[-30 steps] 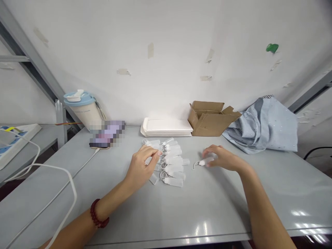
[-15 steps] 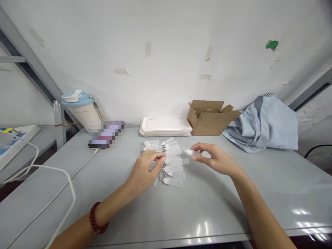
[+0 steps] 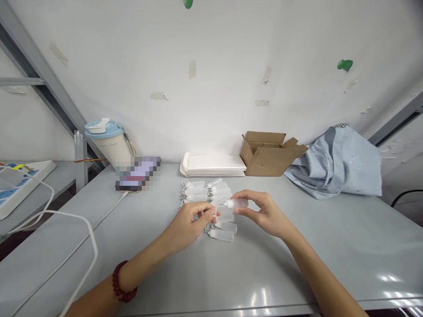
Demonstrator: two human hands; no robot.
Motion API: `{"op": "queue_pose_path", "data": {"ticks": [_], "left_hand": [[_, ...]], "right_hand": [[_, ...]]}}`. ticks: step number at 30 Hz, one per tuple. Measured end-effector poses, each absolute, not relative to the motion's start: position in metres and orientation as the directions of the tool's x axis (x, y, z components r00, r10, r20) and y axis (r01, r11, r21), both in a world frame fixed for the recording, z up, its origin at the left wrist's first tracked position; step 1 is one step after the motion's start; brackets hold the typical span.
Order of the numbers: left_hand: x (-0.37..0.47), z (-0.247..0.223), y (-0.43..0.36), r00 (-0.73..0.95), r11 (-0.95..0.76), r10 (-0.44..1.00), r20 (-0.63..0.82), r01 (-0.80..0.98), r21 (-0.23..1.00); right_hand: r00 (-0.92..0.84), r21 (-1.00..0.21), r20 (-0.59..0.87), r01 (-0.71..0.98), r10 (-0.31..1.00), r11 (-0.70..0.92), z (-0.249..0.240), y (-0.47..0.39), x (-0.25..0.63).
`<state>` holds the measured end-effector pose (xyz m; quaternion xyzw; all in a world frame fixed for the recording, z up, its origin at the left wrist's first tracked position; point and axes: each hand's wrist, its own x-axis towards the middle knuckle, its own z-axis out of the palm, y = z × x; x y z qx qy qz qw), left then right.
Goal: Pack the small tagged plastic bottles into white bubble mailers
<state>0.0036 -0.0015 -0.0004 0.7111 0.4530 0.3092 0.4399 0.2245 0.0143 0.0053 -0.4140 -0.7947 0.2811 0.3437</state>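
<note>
My right hand (image 3: 264,211) pinches a small translucent squeeze bottle (image 3: 240,203) between thumb and fingers, its white tip pointing left. My left hand (image 3: 188,224) faces it, thumb and fingers closed on a small white translucent piece (image 3: 214,212); its exact kind I cannot make out. The bottle tip is close to the left fingertips. Below and around both hands lie several similar translucent bottles (image 3: 222,235) in two rough columns, with thin white loops at their left ends. My left hand hides some of them.
Behind the bottles lies a stack of white envelopes (image 3: 214,164), beside an open cardboard box (image 3: 274,158). A light blue cloth (image 3: 343,163) is at the right. At left are a blue-lidded cup (image 3: 110,143), a phone (image 3: 139,173) and a white cable (image 3: 109,209).
My right hand has moved left with the bottle, bringing its tip near my left fingers. A small white piece now shows in my left fingers. The view has tilted slightly.
</note>
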Motion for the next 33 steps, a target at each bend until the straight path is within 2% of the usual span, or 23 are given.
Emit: {"op": "queue_pose_path", "data": {"ticks": [5,10,15,22,33], "left_hand": [[-0.0003,0.0014,0.0021,0.392,-0.130,0.920,0.027,0.239,0.962],[0.0007,0.0024,0.0004,0.412,-0.149,0.911,0.012,0.302,0.942],[0.0027,0.0026,-0.0001,0.358,-0.065,0.933,-0.027,0.243,0.968],[0.0023,0.0061,-0.0029,0.358,-0.043,0.933,-0.012,0.145,0.989],[0.0017,0.0038,-0.0010,0.359,-0.066,0.933,0.009,0.148,0.987]], "right_hand": [[-0.350,-0.684,0.401,0.499,0.846,0.531,0.0045,0.0148,0.2242],[-0.372,-0.650,0.442,0.494,0.816,0.577,0.0020,0.0136,0.2227],[-0.392,-0.644,0.466,0.465,0.793,0.608,-0.0013,0.0104,0.2204],[-0.395,-0.607,0.510,0.464,0.764,0.645,-0.0030,0.0093,0.2182],[-0.414,-0.520,0.558,0.501,0.719,0.692,-0.0048,0.0087,0.2173]]}}
